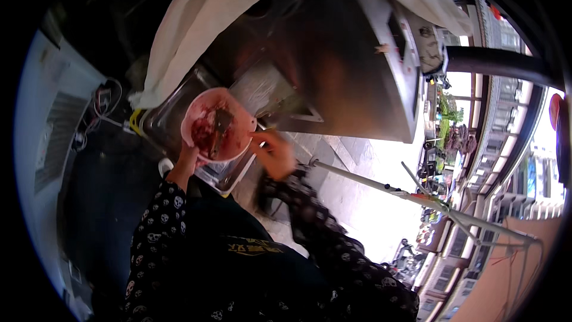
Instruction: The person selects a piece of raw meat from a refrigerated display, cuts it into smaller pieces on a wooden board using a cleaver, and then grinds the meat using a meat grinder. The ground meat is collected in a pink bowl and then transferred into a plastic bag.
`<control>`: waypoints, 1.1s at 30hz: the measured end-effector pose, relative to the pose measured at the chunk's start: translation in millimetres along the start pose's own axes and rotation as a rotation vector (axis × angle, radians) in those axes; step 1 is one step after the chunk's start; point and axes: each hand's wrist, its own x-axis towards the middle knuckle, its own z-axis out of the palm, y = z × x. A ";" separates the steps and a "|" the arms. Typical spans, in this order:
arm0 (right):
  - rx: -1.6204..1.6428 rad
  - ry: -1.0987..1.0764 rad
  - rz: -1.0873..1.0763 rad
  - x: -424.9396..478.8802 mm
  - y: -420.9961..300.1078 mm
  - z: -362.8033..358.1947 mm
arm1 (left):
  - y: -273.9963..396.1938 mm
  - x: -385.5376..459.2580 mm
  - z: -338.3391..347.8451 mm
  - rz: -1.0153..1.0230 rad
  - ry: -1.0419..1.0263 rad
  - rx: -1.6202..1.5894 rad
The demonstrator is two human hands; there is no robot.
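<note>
My left hand grips the near left rim of a pink plastic bowl, its thumb inside the edge. Wet red contents coat the bowl's bottom and sides; I cannot tell what they are. Across them lies a dark, flat-bladed utensil with a narrow handle. My right hand is beside the bowl's right rim, blurred, with thumb and forefinger close together near the edge. Whether it pinches the rim or some thin thing is not clear. Under the bowl is a rectangular metal tray.
A clear plastic-wrapped slab or board lies beyond the bowl, next to a large stainless-steel surface. White cloth drapes around the far side. A metal pole slants across the right. Cables hang beside a pale appliance at left.
</note>
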 end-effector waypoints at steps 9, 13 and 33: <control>-0.699 0.759 -0.627 64.3 -136.3 -183.6 | 21.7 -10.5 20.5 -0.101 0.024 -0.012; -0.672 0.730 -0.724 83.6 -134.0 -171.6 | 13.4 -10.5 13.0 -0.008 0.031 -0.006; -0.105 0.130 0.290 7.4 140.0 28.5 | 17.4 -7.2 20.6 -0.125 0.089 0.007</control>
